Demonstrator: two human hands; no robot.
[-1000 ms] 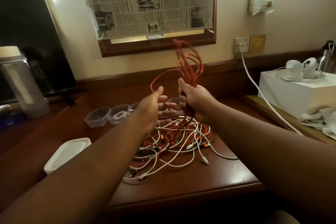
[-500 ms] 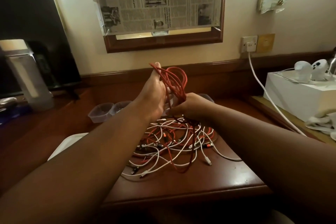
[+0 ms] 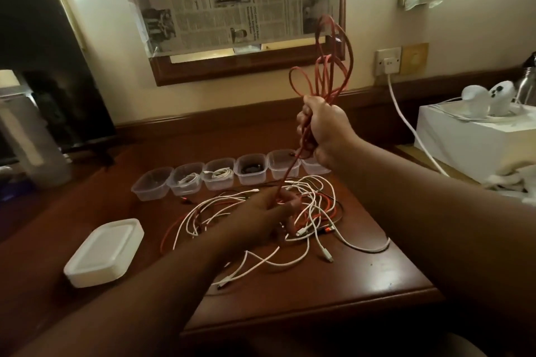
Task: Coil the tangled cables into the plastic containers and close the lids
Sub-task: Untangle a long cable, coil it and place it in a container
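Holding the loops of a thin red rubbery cable [image 3: 330,66] bunched in the right hand [image 3: 324,130], fist wrapped tight around them, with the coil standing up above the fist and a single strand running straight down out of the bottom of it. That strand drops left and toward the person into the left hand [image 3: 266,211], which sits low on the messy pile of white and red tangled cables [image 3: 307,211] on the dark brown wooden desk [image 3: 391,269]. Looks like the left fingers are curled round the strand, but it's dim down there, so I can't tell for sure.

So the cable's long axis right now is basically a steep line, fist on top, left hand below. My guess is the next wrap means feeding that lower stretch up to the right hand, and the left one is nearer the loose end, so it does the feeding.

Behind the pile there's a row of small clear plastic tubs [image 3: 249,171], a few already with coiled cables inside, the leftmost looking empty. A stack of white plastic lids [image 3: 104,252] sits off to the left, so none of the lids are on yet
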